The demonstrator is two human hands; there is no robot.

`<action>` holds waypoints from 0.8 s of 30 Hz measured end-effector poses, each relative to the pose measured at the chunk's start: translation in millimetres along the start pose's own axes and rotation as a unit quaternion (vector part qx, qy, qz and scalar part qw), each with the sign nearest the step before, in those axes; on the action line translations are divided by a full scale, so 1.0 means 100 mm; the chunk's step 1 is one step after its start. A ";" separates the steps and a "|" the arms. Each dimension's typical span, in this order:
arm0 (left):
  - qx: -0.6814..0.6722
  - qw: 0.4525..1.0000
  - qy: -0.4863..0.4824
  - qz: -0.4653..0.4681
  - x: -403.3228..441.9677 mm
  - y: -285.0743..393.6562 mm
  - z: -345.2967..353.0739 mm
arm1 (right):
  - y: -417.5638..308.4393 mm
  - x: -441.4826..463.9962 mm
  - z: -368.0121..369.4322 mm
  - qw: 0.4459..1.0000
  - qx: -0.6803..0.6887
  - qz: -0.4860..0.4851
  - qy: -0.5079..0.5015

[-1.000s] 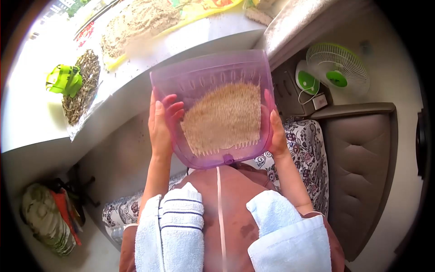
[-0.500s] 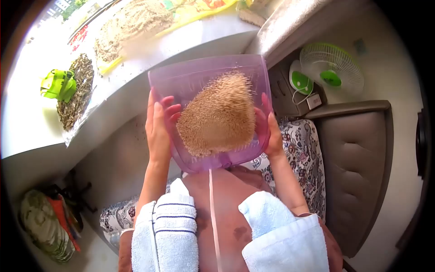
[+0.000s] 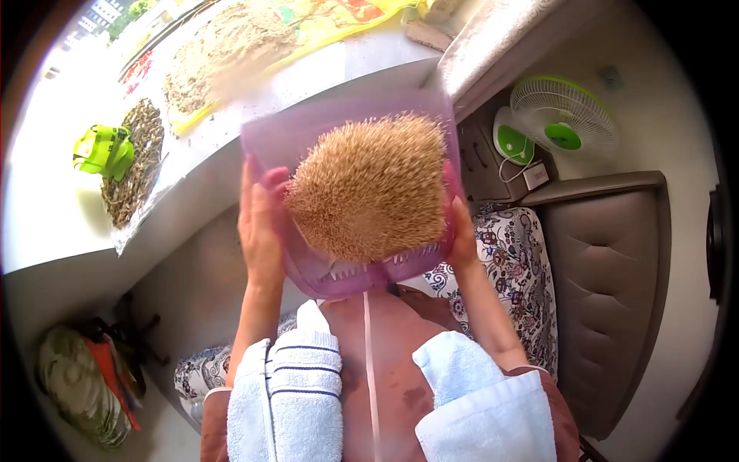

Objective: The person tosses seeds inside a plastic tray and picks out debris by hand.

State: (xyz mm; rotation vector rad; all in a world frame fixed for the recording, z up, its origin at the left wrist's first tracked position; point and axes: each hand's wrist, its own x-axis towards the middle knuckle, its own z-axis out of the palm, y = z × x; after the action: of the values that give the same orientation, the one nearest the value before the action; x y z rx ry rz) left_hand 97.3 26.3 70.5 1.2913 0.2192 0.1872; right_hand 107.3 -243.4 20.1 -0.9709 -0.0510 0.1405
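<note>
Between my hands is a translucent purple plastic winnowing tray (image 3: pixel 296 131), shaped like a scoop. My left hand (image 3: pixel 262 231) grips its left wall and my right hand (image 3: pixel 463 239) its right wall. A thick mass of golden-brown grain (image 3: pixel 369 185) fills the middle, its upper side spiky and blurred as loose grains fly up. Pale blue towels (image 3: pixel 304 385) wrap both forearms. The apron (image 3: pixel 392 369) on my front bears damp spots.
A white ledge (image 3: pixel 69 223) on the left holds a yellow sheet (image 3: pixel 323 35) with pale grain, a dark heap of dried pieces (image 3: pixel 131 192) and a bright green object (image 3: pixel 104 150). A fan (image 3: pixel 566 115), a brown padded headboard (image 3: pixel 600 285) and a patterned bed cover (image 3: pixel 523 269) are on the right.
The grain has spread wider and looks nearer and more loosely scattered. The tray and both hands have shifted slightly, its upper left corner moving left and down.
</note>
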 end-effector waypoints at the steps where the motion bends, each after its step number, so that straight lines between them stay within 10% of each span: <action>1: -0.016 1.000 0.003 -0.020 0.00 -0.09 -0.03 | 0.00 0.01 -0.01 1.000 -0.019 0.014 -0.012; 13: -0.241 0.971 -0.006 0.003 -0.01 0.21 0.06 | -0.91 0.16 0.66 0.992 -0.096 0.016 -0.081; 24: -0.044 0.994 0.031 -0.092 0.04 -0.46 -0.03 | -0.09 0.08 -0.07 0.995 -0.027 0.090 0.015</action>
State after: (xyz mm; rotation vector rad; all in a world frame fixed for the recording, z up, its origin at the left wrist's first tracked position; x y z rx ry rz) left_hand 101.0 18.1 25.0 1.1722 0.3782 0.0781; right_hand 116.6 -253.0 24.0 -1.0304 0.0608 0.2926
